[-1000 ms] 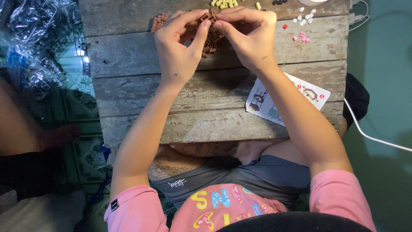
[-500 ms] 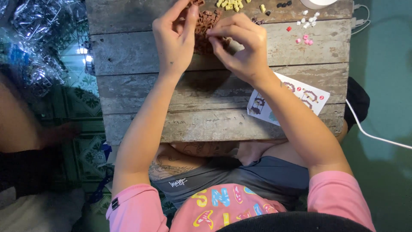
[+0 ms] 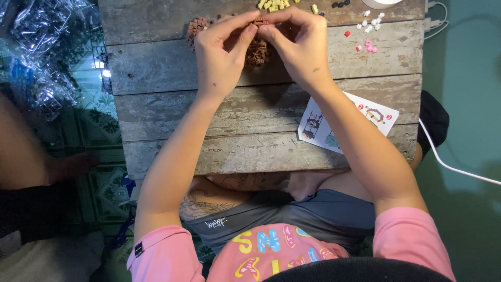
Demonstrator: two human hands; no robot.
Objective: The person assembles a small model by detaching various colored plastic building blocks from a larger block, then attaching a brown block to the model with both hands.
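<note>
Both my hands meet over the far part of a weathered wooden table [image 3: 250, 141]. My left hand [image 3: 222, 55] and my right hand [image 3: 300, 44] pinch a small brown brick piece [image 3: 259, 21] between their fingertips. Just under the fingers sits a small brown brick model [image 3: 256, 52], partly hidden by my hands. A flat brown brick plate [image 3: 197, 27] lies left of my left hand.
Yellow bricks [image 3: 274, 4], white bricks [image 3: 370, 23] and pink bricks [image 3: 367, 46] lie scattered at the table's far edge. An instruction leaflet [image 3: 326, 125] rests under my right forearm. Clear plastic bags [image 3: 44, 47] lie on the floor at left. A white cable [image 3: 454, 167] runs at right.
My hands have shifted slightly and come together again, fingertips now pinching the small brown piece above the model; half a second ago they were further apart.
</note>
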